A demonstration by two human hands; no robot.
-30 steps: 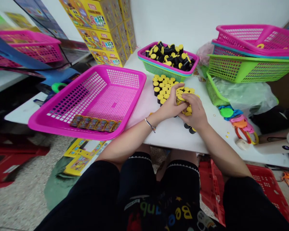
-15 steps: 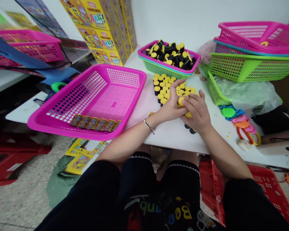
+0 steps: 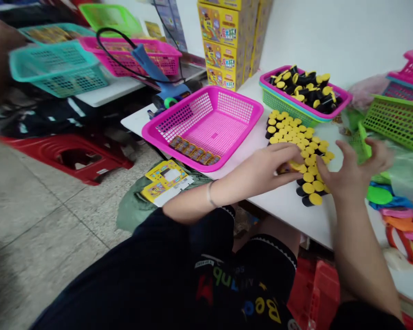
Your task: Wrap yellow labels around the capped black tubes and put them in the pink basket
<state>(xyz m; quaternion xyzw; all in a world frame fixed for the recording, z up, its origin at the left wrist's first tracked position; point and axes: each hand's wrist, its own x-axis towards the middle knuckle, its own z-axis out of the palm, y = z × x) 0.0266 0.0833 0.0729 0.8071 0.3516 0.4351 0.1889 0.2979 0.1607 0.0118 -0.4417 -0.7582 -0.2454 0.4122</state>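
Observation:
A block of black tubes with yellow caps (image 3: pixel 303 156) stands upright and packed together on the white table (image 3: pixel 282 215). My left hand (image 3: pixel 266 169) lies against the block's left side, its fingers curled around a small yellow object (image 3: pixel 286 167) that is partly hidden. My right hand (image 3: pixel 356 167) is to the right of the block, with its fingers spread and nothing in them. Its fingertips are close to the caps. Beyond the block, more capped tubes (image 3: pixel 306 86) lie loose in a pink basket (image 3: pixel 278 77) stacked on a green basket (image 3: pixel 278 107).
A pink mesh basket (image 3: pixel 209 133) with a row of small packets (image 3: pixel 194 152) stands left of the block. Green baskets (image 3: pixel 399 121) and colourful plastic pieces (image 3: pixel 397 215) are at right. Yellow cartons (image 3: pixel 223 48) stand behind; a red stool (image 3: pixel 79 156) sits on the floor.
The view has swung left. My hands have come apart: the right has moved off the tubes to their right and opened, and the left now rests at the block's left side.

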